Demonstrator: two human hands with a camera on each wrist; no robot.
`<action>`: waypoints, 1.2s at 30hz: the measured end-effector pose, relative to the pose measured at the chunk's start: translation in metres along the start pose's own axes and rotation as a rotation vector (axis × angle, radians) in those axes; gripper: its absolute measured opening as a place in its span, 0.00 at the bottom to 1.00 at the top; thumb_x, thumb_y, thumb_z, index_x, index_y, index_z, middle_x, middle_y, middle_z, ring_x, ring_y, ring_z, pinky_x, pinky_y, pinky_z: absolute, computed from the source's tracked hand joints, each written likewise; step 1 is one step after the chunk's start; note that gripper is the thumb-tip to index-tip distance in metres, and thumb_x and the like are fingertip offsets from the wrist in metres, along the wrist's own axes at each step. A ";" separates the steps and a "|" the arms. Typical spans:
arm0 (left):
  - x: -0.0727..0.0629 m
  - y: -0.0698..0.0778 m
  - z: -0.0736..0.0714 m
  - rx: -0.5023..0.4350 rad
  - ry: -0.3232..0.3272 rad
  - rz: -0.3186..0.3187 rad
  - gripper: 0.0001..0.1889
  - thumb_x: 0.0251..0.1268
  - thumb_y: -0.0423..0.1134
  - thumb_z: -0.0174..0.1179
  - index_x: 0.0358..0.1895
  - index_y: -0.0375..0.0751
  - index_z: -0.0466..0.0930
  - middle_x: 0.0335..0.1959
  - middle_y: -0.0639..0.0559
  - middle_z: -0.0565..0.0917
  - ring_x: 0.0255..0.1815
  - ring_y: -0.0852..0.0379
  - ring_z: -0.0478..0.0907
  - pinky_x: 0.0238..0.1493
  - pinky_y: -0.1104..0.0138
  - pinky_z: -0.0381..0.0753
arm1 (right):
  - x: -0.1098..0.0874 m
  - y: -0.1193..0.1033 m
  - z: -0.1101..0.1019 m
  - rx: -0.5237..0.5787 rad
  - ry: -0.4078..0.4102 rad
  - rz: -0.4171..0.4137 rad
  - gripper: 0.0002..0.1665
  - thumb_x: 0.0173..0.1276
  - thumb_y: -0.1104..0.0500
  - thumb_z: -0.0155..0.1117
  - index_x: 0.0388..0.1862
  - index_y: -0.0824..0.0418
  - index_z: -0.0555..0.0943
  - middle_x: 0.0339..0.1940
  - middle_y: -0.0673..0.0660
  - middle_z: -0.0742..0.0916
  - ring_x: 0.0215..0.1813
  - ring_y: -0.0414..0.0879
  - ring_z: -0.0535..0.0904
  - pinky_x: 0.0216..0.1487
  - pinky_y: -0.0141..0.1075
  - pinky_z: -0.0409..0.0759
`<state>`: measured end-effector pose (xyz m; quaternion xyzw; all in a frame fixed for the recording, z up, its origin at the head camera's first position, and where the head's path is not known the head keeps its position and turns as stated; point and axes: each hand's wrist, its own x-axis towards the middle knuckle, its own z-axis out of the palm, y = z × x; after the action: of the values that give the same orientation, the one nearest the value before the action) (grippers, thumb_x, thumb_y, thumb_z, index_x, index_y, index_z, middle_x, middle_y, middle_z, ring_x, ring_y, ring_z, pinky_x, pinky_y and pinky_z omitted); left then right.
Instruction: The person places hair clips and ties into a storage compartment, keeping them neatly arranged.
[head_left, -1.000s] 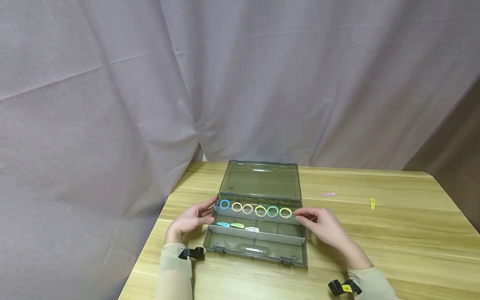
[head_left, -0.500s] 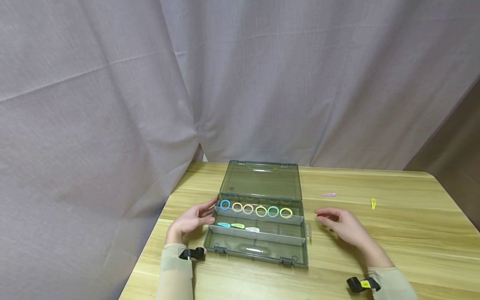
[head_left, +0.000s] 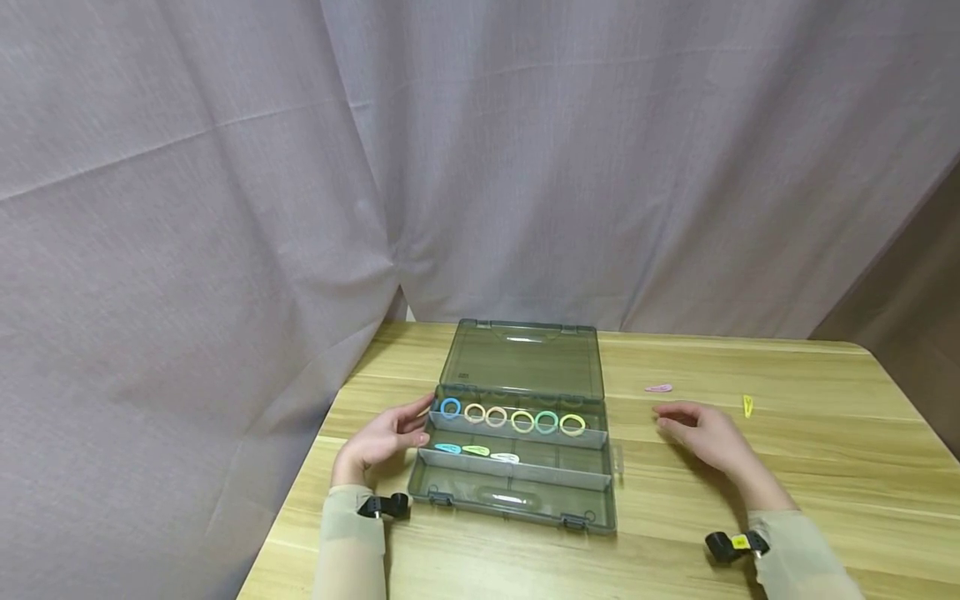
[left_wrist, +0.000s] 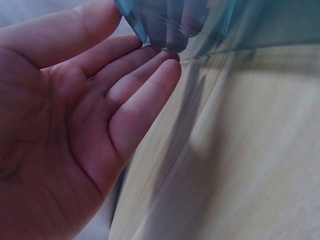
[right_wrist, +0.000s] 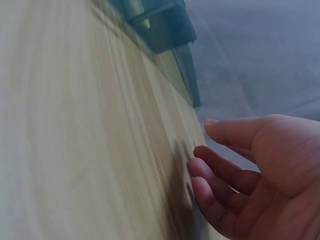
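Note:
A translucent grey-green plastic storage box (head_left: 517, 498) lies with its lid (head_left: 525, 358) folded back. My left hand (head_left: 384, 435) holds its left side, thumb at the rim; in the left wrist view, the fingertips (left_wrist: 165, 75) meet the clear plastic corner. Several hair ties sit in the back row, from a blue hair tie (head_left: 443, 407) to a yellow hair tie (head_left: 582, 424). The middle row has a blue hair clip (head_left: 448, 448), a green one (head_left: 476, 450) and a white one (head_left: 505, 457). My right hand (head_left: 705, 433), fingers loosely bent, holds nothing near a pink hair clip (head_left: 659, 387).
A yellow hair clip (head_left: 747, 406) lies farther right on the wooden table (head_left: 825, 467). At the box's right side, a small clear tab (head_left: 618, 460) sticks out. Grey cloth (head_left: 525, 167) hangs behind the table.
My right hand has left the box's right side and moved right and away toward the pink hair clip. The left hand and the box stay where they were.

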<state>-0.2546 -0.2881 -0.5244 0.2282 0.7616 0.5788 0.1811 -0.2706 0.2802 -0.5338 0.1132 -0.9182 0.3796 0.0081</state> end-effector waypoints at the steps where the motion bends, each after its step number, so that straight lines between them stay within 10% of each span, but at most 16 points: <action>1: 0.000 0.000 0.000 -0.001 -0.001 0.000 0.41 0.78 0.25 0.60 0.84 0.24 0.46 0.86 0.32 0.48 0.84 0.31 0.53 0.82 0.52 0.56 | 0.002 0.002 -0.001 -0.006 0.004 -0.002 0.21 0.80 0.53 0.69 0.62 0.65 0.87 0.56 0.63 0.91 0.57 0.57 0.86 0.50 0.34 0.83; 12: -0.001 -0.001 -0.002 0.004 0.006 -0.003 0.41 0.77 0.25 0.60 0.85 0.25 0.46 0.87 0.33 0.48 0.84 0.32 0.53 0.82 0.52 0.57 | 0.017 0.009 -0.007 -0.078 0.069 0.009 0.25 0.75 0.57 0.72 0.65 0.70 0.84 0.54 0.70 0.90 0.56 0.68 0.86 0.60 0.64 0.81; 36: 0.000 -0.002 -0.001 0.003 0.004 -0.002 0.41 0.78 0.28 0.61 0.85 0.26 0.46 0.87 0.32 0.49 0.84 0.32 0.54 0.81 0.53 0.58 | 0.036 0.005 0.009 -0.203 0.052 -0.040 0.29 0.79 0.66 0.60 0.74 0.78 0.72 0.74 0.82 0.70 0.73 0.82 0.65 0.73 0.75 0.63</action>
<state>-0.2551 -0.2890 -0.5258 0.2266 0.7633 0.5778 0.1796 -0.3061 0.2697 -0.5399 0.1201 -0.9489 0.2874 0.0509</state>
